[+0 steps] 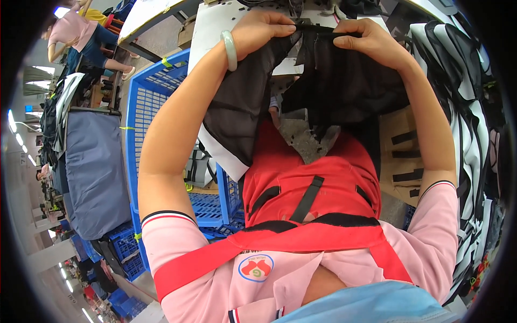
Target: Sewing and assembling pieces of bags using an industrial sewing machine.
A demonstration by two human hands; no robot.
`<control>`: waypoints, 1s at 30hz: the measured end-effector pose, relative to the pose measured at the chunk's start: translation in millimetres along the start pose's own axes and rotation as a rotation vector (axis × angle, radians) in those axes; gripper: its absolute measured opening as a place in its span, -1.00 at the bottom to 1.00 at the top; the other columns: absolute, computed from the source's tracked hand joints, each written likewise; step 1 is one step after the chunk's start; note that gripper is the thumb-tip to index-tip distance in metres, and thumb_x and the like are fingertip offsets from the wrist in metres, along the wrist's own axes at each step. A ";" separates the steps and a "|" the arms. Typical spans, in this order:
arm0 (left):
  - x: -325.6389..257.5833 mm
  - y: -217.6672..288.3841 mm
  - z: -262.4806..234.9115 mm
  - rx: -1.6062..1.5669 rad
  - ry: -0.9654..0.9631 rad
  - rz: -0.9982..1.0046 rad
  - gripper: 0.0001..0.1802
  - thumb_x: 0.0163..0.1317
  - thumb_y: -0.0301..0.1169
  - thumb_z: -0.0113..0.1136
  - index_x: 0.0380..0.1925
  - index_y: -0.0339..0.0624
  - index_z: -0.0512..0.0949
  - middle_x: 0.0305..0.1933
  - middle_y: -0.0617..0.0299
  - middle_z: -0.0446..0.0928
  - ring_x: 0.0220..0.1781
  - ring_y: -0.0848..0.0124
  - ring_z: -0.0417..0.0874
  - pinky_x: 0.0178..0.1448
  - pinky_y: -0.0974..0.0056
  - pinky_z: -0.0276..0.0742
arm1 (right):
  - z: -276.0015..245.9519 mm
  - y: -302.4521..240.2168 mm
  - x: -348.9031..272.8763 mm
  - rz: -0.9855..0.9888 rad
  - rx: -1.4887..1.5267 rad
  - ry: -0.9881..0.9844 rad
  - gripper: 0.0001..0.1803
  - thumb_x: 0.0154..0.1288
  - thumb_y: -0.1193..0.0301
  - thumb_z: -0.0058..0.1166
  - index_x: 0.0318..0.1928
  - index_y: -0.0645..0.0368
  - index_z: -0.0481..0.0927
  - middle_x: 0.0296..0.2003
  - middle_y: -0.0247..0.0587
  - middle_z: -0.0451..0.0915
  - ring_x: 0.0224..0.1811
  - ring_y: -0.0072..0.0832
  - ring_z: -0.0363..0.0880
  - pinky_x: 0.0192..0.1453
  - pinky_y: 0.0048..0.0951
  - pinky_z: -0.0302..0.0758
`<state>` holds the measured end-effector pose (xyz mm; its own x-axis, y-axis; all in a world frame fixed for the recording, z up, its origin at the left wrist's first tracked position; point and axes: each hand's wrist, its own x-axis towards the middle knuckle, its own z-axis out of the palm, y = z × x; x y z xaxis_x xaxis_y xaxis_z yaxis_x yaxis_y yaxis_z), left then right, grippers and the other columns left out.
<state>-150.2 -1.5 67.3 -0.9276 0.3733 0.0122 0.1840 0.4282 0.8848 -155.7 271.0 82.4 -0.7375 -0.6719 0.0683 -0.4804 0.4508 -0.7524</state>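
A dark mesh fabric piece (344, 81) hangs down from between my two hands, over the edge of the white work table and toward my lap. With thumb and fingers closed, my left hand (259, 33) pinches its upper edge on the left. My right hand (371, 42) grips the same edge further right, thumb lying along it. The stretch of black edge between the hands is held nearly straight. Behind it, the white table (212, 24) carries small dark scraps, and part of a machine shows at the top, mostly cut off.
Left of me stands a large blue plastic basket (141, 116) with fabric pieces in it. A cardboard sheet with black strips (396, 129) is beside my right knee. White and black fabric (449, 81) is heaped at the right. Another person (81, 29) is at the far left.
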 end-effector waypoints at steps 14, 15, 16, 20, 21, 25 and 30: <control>28.7 -17.9 -4.3 -0.253 0.011 -0.133 -0.77 0.20 -0.42 0.24 -0.20 -0.35 0.65 -0.25 0.21 0.63 -0.24 0.40 0.58 -0.05 0.37 0.45 | -3.1 19.4 25.4 0.018 -0.043 -0.029 -0.60 0.32 0.14 0.13 -0.21 0.29 0.56 -0.39 -0.53 0.45 -0.26 -0.76 0.35 -0.06 -0.61 0.34; 30.2 -20.0 -5.6 -0.253 0.014 -0.138 -0.77 0.20 -0.42 0.24 -0.20 -0.35 0.65 -0.25 0.21 0.63 -0.24 0.40 0.58 -0.05 0.37 0.45 | -4.2 22.3 28.2 0.010 -0.029 -0.026 -0.61 0.33 0.14 0.13 -0.21 0.28 0.55 -0.39 -0.56 0.44 -0.25 -0.77 0.34 -0.06 -0.61 0.34; 31.4 -9.7 -4.7 -0.204 0.053 -0.164 -0.77 0.20 -0.42 0.24 -0.19 -0.35 0.65 -0.25 0.20 0.63 -0.23 0.41 0.57 -0.05 0.37 0.45 | -8.1 19.2 33.9 0.042 -0.047 -0.066 -0.59 0.32 0.12 0.14 -0.12 0.26 0.58 -0.34 -0.55 0.48 -0.21 -0.77 0.38 -0.02 -0.60 0.35; 34.6 -11.7 -9.5 -0.201 0.057 -0.205 -0.76 0.21 -0.42 0.24 -0.16 -0.32 0.65 -0.24 0.22 0.63 -0.22 0.43 0.57 -0.05 0.38 0.45 | -11.9 5.5 34.0 0.156 -0.101 0.031 -0.61 0.24 0.19 0.21 -0.15 0.30 0.64 -0.38 -0.30 0.66 -0.28 -0.65 0.53 -0.16 -0.49 0.46; 33.9 -16.0 -11.9 -0.266 0.037 -0.208 -0.76 0.21 -0.42 0.24 -0.17 -0.32 0.65 -0.24 0.22 0.63 -0.22 0.43 0.57 -0.05 0.38 0.45 | -8.3 14.9 36.3 0.150 -0.101 0.032 -0.61 0.24 0.19 0.21 -0.15 0.30 0.64 -0.38 -0.30 0.66 -0.28 -0.65 0.53 -0.16 -0.49 0.46; 29.7 -10.7 -9.6 -0.224 0.041 -0.097 -0.77 0.23 -0.44 0.21 -0.15 -0.31 0.64 -0.22 0.22 0.63 -0.24 0.43 0.57 -0.07 0.38 0.45 | -6.4 33.4 25.1 0.073 -0.076 0.124 -0.50 0.28 0.09 0.17 0.02 0.27 0.58 -0.21 -0.40 0.59 -0.09 -0.67 0.48 0.06 -0.56 0.38; 21.9 -31.1 -43.8 -0.068 0.191 0.112 -0.62 0.20 -0.28 0.26 -0.05 -0.30 0.61 -0.07 0.19 0.62 0.02 0.44 0.53 0.19 0.37 0.32 | -23.9 -10.8 -6.9 0.169 -0.116 0.185 -0.64 0.27 0.19 0.20 -0.23 0.31 0.64 -0.43 -0.36 0.61 -0.34 -0.70 0.47 -0.23 -0.54 0.42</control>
<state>-190.5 -42.6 60.4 -0.9485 0.2500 0.1946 0.2731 0.3337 0.9023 -156.8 284.9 105.7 -0.8807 -0.4677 0.0745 -0.3865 0.6190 -0.6837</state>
